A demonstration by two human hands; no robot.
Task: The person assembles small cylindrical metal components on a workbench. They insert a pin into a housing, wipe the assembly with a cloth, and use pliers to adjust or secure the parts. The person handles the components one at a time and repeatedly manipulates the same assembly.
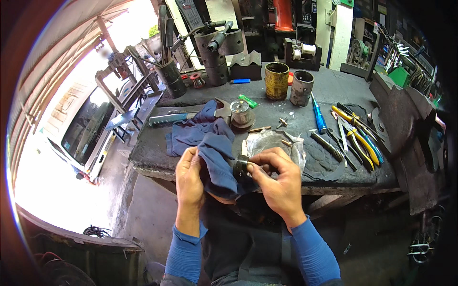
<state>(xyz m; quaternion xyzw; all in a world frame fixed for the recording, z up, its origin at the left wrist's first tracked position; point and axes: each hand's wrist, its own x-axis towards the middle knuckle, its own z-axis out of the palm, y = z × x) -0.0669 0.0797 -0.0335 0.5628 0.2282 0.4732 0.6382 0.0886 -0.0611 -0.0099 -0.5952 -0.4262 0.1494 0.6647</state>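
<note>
In front of the bench edge, my left hand (190, 176) grips a dark blue cloth (217, 159), its fingers partly hidden behind the fabric. A small dark cylindrical part (241, 167) is pinched between the thumb and fingers of my right hand (276, 178), close against the cloth. More blue cloth (202, 126) lies bunched on the bench just beyond. Behind it a hammer (174, 118) with a blue-grey grip rests on its side. Near my right hand lies a pale, stained piece of sheet (296, 148) with small parts on it.
The dark workbench (191, 95) carries a glass jar (240, 112), a yellow tin (276, 81), a grey tin (301, 88), a blue screwdriver (318, 114), yellow-handled pliers (360, 138) and a drill bit (327, 145). A metal tool holder (170, 78) stands back left. A white vehicle (86, 128) is outside.
</note>
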